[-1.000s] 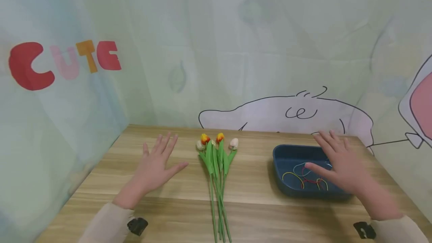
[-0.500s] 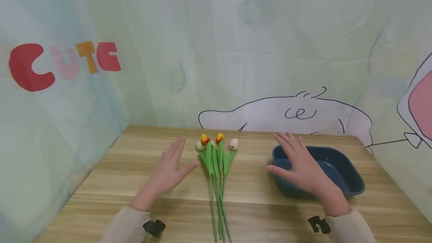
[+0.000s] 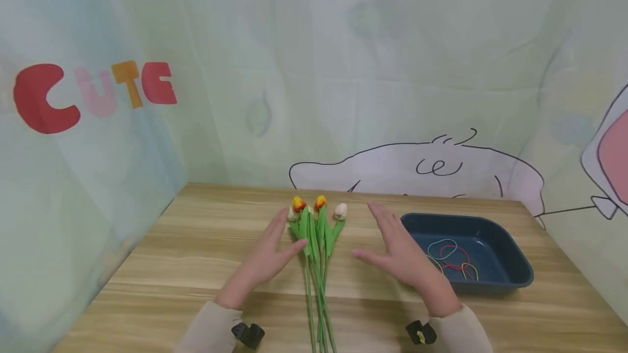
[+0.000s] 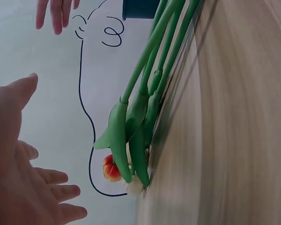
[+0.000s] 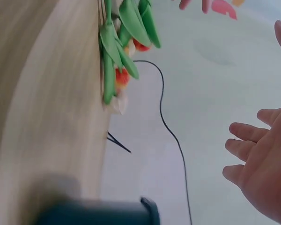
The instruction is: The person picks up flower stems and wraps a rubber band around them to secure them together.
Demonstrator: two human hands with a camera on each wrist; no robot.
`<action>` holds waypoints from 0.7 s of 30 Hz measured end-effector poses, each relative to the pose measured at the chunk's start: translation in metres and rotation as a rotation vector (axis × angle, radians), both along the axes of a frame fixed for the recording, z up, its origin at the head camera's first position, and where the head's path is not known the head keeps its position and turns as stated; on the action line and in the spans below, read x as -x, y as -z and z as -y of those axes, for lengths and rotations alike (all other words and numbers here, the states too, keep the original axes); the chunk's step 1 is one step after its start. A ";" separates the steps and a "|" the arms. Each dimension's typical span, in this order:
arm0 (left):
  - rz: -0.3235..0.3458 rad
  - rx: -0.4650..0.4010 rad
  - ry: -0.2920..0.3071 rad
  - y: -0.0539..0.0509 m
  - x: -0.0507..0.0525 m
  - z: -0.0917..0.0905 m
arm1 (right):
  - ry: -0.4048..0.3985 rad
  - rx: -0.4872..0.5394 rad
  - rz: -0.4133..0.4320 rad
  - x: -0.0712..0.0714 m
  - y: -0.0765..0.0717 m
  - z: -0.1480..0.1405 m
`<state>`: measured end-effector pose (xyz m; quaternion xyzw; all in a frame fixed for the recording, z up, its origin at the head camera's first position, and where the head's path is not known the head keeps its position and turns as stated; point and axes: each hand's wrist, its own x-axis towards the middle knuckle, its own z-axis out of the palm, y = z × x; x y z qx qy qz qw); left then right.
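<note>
Several artificial tulips [image 3: 319, 238] with orange-yellow and whitish heads lie on the table, their green stems crossing toward the front edge. My left hand [image 3: 267, 257] is just left of them, fingers extended, its thumb tip overlapping the leaves in the head view. To their right my right hand [image 3: 402, 252] is held with fingers spread, partly in front of the blue tray. Both hands are empty. The left wrist view shows the left palm [image 4: 18, 178] beside the tulips [image 4: 131, 126]; in the right wrist view the right palm [image 5: 267, 164] faces across toward them.
A dark blue tray [image 3: 495, 286] stands on the right of the wooden table [image 3: 162, 266], holding several coloured loops [image 3: 453, 255], some hidden by my right hand. Behind the table hangs a printed curtain [image 3: 314, 70] with a cartoon outline and coloured letters.
Both hands have moved inward toward the tulips, the right hand leftward from over the tray, the left hand rightward. The loops show again beside the right hand. The tulips lie in the same place.
</note>
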<state>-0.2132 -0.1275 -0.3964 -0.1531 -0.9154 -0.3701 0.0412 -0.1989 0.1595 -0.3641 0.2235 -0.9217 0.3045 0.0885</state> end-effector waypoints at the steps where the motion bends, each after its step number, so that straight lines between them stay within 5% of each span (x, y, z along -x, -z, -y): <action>1: 0.017 -0.013 -0.002 0.002 0.000 -0.002 | 0.001 0.018 0.019 0.000 0.002 0.002; 10: 0.083 -0.111 -0.028 0.013 0.002 -0.012 | -0.015 0.142 0.179 0.009 0.021 0.026; 21: 0.139 -0.227 -0.048 0.022 0.003 -0.018 | -0.013 0.295 0.246 0.018 0.048 0.049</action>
